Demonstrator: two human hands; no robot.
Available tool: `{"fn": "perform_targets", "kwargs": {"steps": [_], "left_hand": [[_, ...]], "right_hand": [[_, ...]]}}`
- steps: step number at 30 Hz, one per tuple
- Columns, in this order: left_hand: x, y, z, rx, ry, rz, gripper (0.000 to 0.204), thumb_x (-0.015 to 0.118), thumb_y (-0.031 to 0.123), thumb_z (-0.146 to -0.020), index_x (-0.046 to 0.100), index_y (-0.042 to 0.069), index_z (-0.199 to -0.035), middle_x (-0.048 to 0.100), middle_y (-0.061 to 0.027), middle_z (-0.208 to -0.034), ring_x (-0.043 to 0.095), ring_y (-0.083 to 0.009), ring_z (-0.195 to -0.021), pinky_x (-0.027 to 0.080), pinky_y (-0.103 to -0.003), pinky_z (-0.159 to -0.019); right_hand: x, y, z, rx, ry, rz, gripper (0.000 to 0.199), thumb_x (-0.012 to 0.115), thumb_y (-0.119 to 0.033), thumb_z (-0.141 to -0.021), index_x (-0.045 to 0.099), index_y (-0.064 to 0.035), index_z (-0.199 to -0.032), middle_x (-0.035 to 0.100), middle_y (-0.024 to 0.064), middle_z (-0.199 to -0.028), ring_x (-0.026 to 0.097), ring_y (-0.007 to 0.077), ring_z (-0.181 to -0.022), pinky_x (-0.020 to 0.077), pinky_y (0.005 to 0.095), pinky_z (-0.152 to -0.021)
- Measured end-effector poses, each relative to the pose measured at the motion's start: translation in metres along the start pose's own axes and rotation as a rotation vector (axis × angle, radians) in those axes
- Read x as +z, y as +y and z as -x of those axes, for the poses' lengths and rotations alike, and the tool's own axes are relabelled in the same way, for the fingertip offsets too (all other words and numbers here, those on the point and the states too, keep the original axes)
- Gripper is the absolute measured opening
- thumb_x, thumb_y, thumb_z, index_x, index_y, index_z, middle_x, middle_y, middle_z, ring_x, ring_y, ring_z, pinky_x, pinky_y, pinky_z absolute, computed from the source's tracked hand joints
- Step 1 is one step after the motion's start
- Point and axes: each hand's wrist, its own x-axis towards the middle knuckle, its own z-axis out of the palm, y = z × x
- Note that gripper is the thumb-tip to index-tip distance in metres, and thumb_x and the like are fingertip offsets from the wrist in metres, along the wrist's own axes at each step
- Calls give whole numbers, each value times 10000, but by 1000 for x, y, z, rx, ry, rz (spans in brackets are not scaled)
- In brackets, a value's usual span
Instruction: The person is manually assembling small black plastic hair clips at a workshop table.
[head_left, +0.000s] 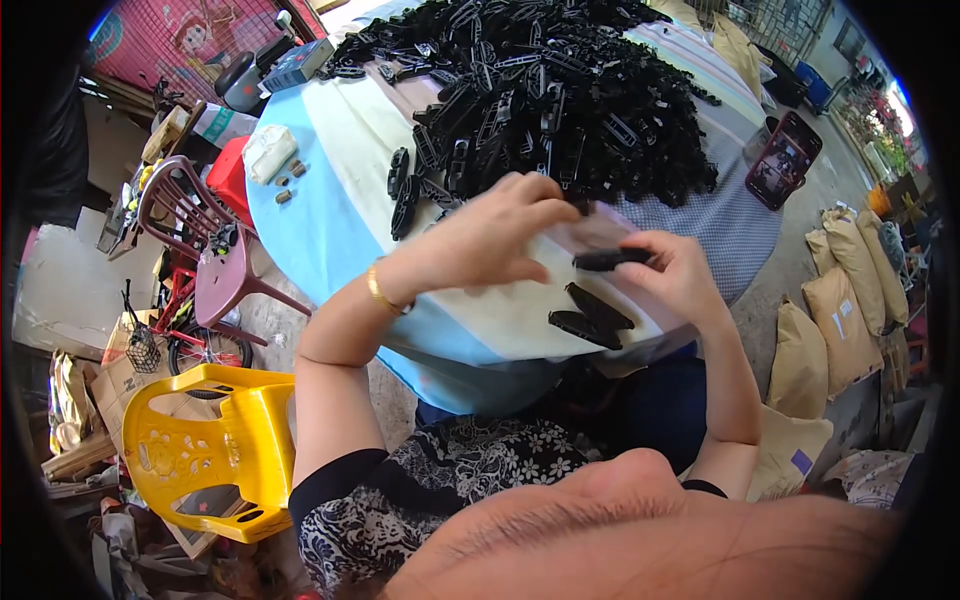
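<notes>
My right hand (pixel 672 278) pinches a long black plastic piece (pixel 606 260) between thumb and fingers, above the near edge of the table. To its left is my left hand (pixel 500 235), smeared by motion, with thumb and fingers apart and nothing visible in it. Two more black pieces, one nearer (pixel 584 328) and one beside it (pixel 600 305), lie on the cloth just below my right hand. Beyond both hands rises a big heap of black plastic parts (pixel 560 100). A few loose ones (pixel 403 205) lie at its left edge.
A striped cloth (pixel 320 210) covers the round table. On its left side are a white packet (pixel 270 152) and several small brown bits. A phone (pixel 785 160) stands at the right edge. Around are a yellow chair (pixel 215 450), a purple chair (pixel 215 270) and stuffed sacks (pixel 840 325).
</notes>
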Motion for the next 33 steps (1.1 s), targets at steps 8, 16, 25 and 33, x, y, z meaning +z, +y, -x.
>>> {"fn": "perform_targets", "kwargs": {"steps": [8,16,25,33], "left_hand": [[0,-17,12,-57,-245,-349,296,685,67,-652,629,73,-942,568,-50,-959,500,-247,-942,442,-338,-801],[54,-15,-6,-121,112,-168,272,688,103,-701,607,51,-955,534,-78,-949,508,-274,-914,450,-356,-807],[53,-14,-12,-512,68,1181,411,627,77,-863,429,72,-1223,587,-59,-980,593,-142,-864,529,-300,-773],[60,-18,-8,-591,144,1378,295,623,46,-856,495,40,-1122,589,-52,-997,605,-145,-914,515,-292,-844]], "right_hand": [[-10,32,-22,-134,195,252,169,699,-147,-756,677,-14,-858,639,89,-779,618,182,-663,482,280,-599],[-5,50,-56,-339,348,806,188,657,-195,-784,654,-76,-929,639,95,-793,627,279,-751,501,379,-654],[-12,51,-50,-307,360,718,108,639,-128,-764,623,-54,-841,642,89,-826,619,276,-808,503,389,-685],[-14,50,-51,-230,396,699,70,614,-120,-793,605,-65,-836,642,91,-818,622,277,-796,500,389,-673]]}}
